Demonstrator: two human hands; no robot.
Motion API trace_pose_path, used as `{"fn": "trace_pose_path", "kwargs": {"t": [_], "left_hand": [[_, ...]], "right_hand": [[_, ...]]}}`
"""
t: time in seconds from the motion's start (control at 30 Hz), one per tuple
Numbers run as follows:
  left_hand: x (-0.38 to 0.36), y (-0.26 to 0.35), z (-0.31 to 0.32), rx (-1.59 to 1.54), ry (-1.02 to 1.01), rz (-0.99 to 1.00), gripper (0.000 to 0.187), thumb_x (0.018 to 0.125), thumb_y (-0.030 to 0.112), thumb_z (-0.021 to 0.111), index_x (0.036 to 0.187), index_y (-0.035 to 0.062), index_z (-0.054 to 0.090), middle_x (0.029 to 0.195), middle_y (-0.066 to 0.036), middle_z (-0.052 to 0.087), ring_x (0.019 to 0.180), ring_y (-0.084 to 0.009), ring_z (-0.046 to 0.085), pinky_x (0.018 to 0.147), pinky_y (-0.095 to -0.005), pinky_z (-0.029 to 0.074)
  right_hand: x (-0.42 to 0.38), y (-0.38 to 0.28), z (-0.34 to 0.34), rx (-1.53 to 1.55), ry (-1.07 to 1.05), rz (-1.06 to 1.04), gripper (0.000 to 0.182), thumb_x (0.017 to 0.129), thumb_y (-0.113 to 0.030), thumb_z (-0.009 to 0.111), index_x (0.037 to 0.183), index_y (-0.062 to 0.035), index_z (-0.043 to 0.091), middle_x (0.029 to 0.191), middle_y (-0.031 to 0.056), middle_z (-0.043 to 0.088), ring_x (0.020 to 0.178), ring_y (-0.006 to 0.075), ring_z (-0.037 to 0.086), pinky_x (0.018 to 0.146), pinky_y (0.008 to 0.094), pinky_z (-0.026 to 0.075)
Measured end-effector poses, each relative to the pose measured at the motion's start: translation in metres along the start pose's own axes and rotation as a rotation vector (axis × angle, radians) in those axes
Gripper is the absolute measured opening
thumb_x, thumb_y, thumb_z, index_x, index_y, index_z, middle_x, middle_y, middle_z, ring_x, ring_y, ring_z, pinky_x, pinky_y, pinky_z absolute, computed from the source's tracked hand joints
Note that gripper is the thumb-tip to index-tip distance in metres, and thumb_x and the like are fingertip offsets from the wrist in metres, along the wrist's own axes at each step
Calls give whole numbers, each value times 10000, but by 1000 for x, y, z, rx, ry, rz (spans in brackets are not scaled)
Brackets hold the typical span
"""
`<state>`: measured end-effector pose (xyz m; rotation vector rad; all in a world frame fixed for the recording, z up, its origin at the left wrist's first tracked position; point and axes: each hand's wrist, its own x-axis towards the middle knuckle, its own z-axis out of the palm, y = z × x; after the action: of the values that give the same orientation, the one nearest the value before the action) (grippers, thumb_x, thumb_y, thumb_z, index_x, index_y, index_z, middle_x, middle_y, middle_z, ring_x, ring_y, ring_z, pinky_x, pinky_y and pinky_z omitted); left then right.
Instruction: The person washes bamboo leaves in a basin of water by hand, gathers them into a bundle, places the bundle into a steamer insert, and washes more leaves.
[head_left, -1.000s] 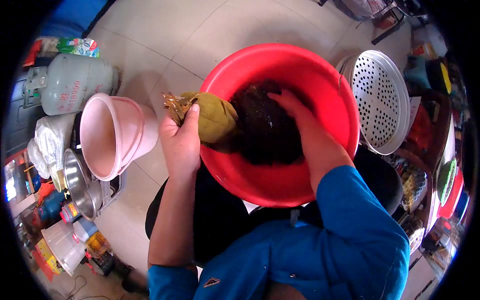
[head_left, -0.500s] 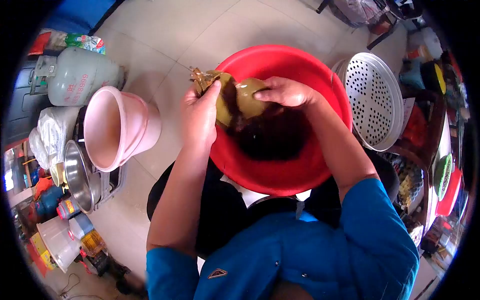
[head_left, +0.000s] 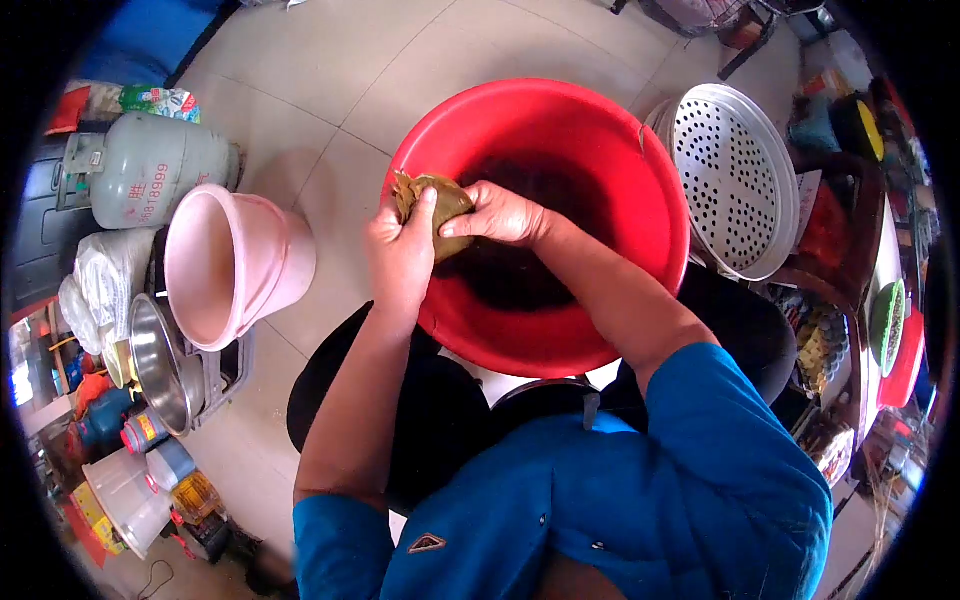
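Note:
Over the left side of a big red basin [head_left: 655,190], both hands hold a bundle of wet olive-brown leaves [head_left: 452,203]. My left hand [head_left: 398,250] is wrapped round its stem end, thumb on top, with the ragged ends sticking up above. My right hand [head_left: 505,213] pinches the bundle's right edge between thumb and fingers. The leaves are folded close together between the hands. Dark liquid [head_left: 530,270] lies in the bottom of the basin, partly hidden by the right forearm.
A pink bucket [head_left: 300,255] stands on the tiles at the left, near a grey gas cylinder [head_left: 160,165] and a steel bowl [head_left: 160,370]. A white perforated steamer tray [head_left: 735,180] leans just right of the basin. Shelves with assorted goods line the right side.
The leaves, spread apart between my hands before, are now gathered into a compact bundle. My right hand has moved left, closer to my left hand. The camera view has shifted slightly.

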<state>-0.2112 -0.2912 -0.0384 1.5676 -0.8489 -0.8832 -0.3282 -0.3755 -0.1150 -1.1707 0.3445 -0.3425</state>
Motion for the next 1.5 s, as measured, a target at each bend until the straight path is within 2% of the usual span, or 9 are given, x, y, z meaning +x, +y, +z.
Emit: {"fn": "trace_pose_path", "kwargs": {"t": [0.33, 0.47, 0.57, 0.77, 0.9, 0.97, 1.17, 1.4, 1.5], "left_hand": [[19, 55, -33, -270, 332, 161, 145, 870, 107, 561, 954, -10, 579, 905, -46, 602, 804, -103, 553, 741, -241, 446], [17, 59, -40, -311, 359, 86, 147, 876, 108, 550, 961, -10, 570, 908, -49, 597, 805, -111, 552, 751, -253, 444], [18, 49, -40, -286, 286, 62, 134, 884, 89, 525, 966, -15, 544, 921, -50, 584, 800, -118, 552, 751, -265, 448], [19, 46, -37, -288, 260, 36, 127, 884, 90, 526, 954, -12, 558, 894, -51, 594, 787, -109, 559, 713, -260, 464], [20, 45, -31, -320, 251, -11, 142, 879, 103, 540, 951, -17, 568, 888, -54, 603, 772, -108, 568, 707, -262, 472], [17, 46, -27, -313, 232, 5, 144, 879, 104, 541, 951, -18, 567, 890, -56, 602, 775, -108, 567, 708, -262, 472], [17, 44, -23, -264, 223, -6, 148, 879, 101, 539, 952, -26, 563, 893, -60, 601, 773, -108, 566, 707, -258, 473], [22, 50, -14, -326, 258, 21, 156, 868, 115, 566, 954, -15, 570, 888, -57, 603, 766, -106, 565, 705, -255, 472], [23, 47, -12, -375, 222, 5, 151, 865, 114, 571, 954, -8, 574, 887, -48, 602, 768, -100, 564, 707, -245, 466]], "right_hand": [[-30, 85, -57, -817, -327, 548, 313, 748, -295, 642, 911, -28, 657, 738, 98, 643, 721, 173, 604, 676, 329, 477], [-10, 104, -97, -889, 649, 242, 346, 697, -261, 698, 950, -39, 617, 837, 124, 630, 748, 233, 589, 679, 362, 465], [1, 118, -108, -1239, 432, 204, 539, 655, -352, 727, 1062, -34, 573, 986, 162, 609, 889, 313, 584, 766, 384, 461], [-2, 106, -124, -434, 519, 311, 519, 713, -278, 700, 1114, 0, 523, 1088, 166, 558, 1031, 262, 519, 891, 355, 396], [-11, 116, -106, -738, 599, 188, 556, 728, -260, 684, 1182, -4, 488, 1118, 135, 555, 1044, 234, 511, 911, 332, 382], [-8, 96, -105, -117, 473, 340, 579, 730, -250, 680, 1217, -15, 473, 1141, 122, 552, 1055, 214, 505, 919, 321, 378], [2, 157, -147, -330, 350, 257, 548, 753, -221, 651, 1230, -23, 466, 1185, 125, 522, 1091, 220, 483, 943, 334, 360], [-16, 41, -124, -525, 514, 102, 500, 776, -239, 645, 1202, -26, 490, 1121, 127, 569, 1039, 220, 516, 940, 349, 370], [-14, -51, -93, -411, 161, 237, 450, 806, -204, 629, 1194, -24, 489, 1089, 97, 582, 995, 189, 527, 892, 323, 410]]}}
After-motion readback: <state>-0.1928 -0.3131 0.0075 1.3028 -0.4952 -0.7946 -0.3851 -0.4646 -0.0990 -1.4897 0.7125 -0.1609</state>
